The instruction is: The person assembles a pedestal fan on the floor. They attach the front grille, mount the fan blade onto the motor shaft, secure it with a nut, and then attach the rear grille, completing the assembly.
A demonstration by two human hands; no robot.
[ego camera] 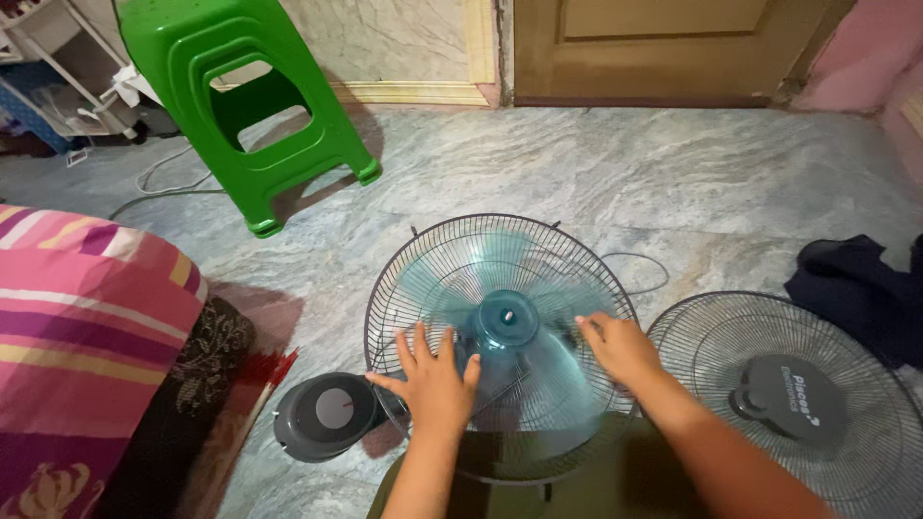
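Two hands: our left hand (435,375) and right hand (618,344) lie flat, fingers spread, gripping nothing, on translucent teal plastic fan blades (507,317) w/ round black wire rear guard (500,336), on grey marble floor (615,173).

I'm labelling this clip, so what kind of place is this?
Probably a room in a home: a marble-patterned floor, a wooden door, a green plastic stool and a striped bedcover. Both hands rest on a dismantled fan's rear grille.
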